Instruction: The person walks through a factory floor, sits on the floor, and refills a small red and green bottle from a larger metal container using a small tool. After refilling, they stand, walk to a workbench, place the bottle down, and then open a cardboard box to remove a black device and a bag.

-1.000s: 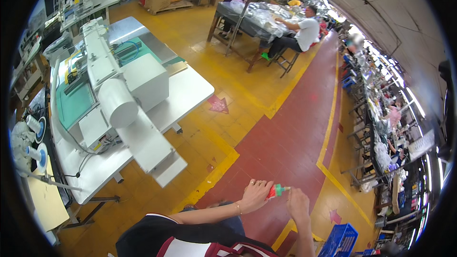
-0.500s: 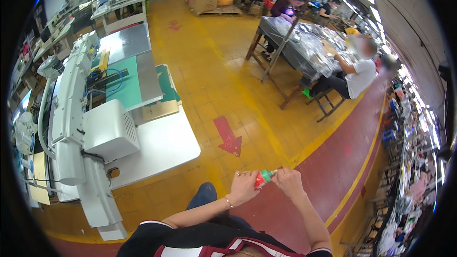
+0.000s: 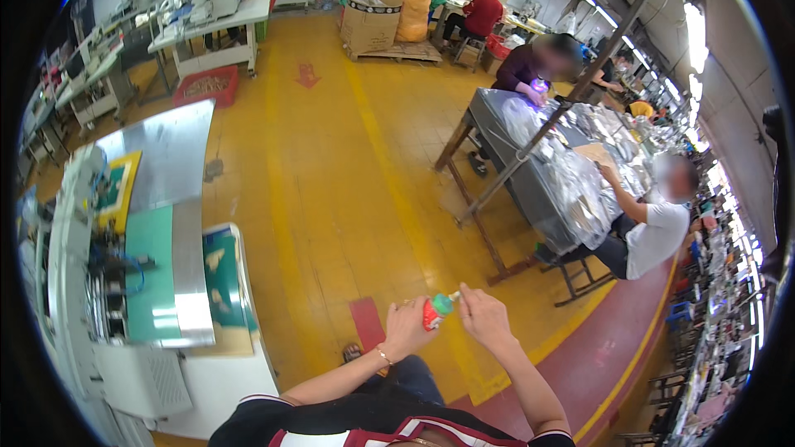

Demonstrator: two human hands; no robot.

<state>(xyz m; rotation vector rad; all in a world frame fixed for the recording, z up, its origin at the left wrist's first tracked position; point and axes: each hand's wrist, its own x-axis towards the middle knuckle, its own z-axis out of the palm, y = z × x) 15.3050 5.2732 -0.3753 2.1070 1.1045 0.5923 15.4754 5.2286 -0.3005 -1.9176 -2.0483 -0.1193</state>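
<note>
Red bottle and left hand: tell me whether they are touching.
Touching. The head view shows the left hand closed around the red bottle, whose green top sticks out.

The squeeze bottle [image 3: 435, 313] looks like smooth plastic. Left of it I see a sheet [image 3: 170, 149] of shiny metal; well beyond it, a matt cardboard box [image 3: 369, 31]; to its right, glossy, crinkled plastic bags [image 3: 570, 199].

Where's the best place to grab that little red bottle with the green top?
The red bottle is probably best held around its body, coming from the left, as the left hand does. Its green top and narrow pale tip point rightward, toward the right hand, so that grip keeps clear of the tip.
</note>
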